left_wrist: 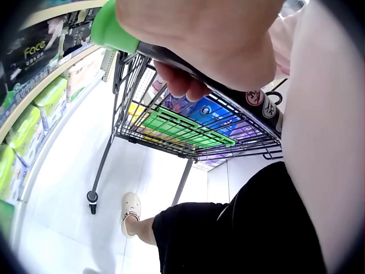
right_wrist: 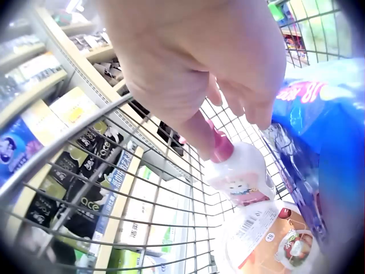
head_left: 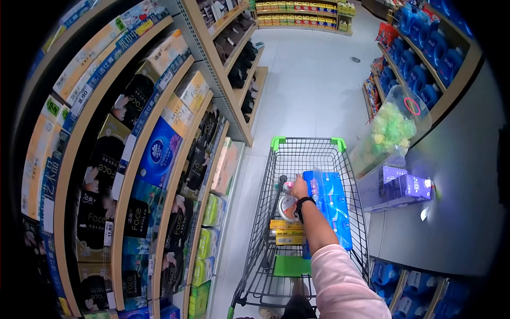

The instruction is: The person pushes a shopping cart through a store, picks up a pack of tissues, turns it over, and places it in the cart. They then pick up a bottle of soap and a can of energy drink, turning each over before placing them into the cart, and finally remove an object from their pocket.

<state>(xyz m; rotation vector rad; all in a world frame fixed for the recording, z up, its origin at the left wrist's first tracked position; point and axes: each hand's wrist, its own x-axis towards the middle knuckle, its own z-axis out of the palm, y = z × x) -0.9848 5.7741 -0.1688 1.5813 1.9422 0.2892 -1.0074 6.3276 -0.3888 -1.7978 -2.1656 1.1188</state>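
Observation:
In the left wrist view my left hand [left_wrist: 211, 37] grips the black handle [left_wrist: 234, 94] of a shopping cart, beside its green end piece. My right hand [head_left: 300, 187] reaches down into the cart [head_left: 247, 234]. Its thumb and fingers hold a white bottle [right_wrist: 242, 171] by the pink top; the far fingers are partly hidden behind the hand. Right below the bottle lies a round tub [right_wrist: 274, 242] with an orange label. A large blue plastic-wrapped pack [head_left: 333, 212] fills the cart's right side. Several yellow boxes [head_left: 287, 232] lie near the green seat flap [head_left: 292, 266].
Shelves of tissue packs [head_left: 146, 154] line the left side of the aisle. At right stand purple boxes [head_left: 406, 187] and a clear container [head_left: 393, 127] with green puffs, near blue detergent bottles [head_left: 438, 50]. Pale floor [head_left: 313, 80] stretches ahead to a far shelf.

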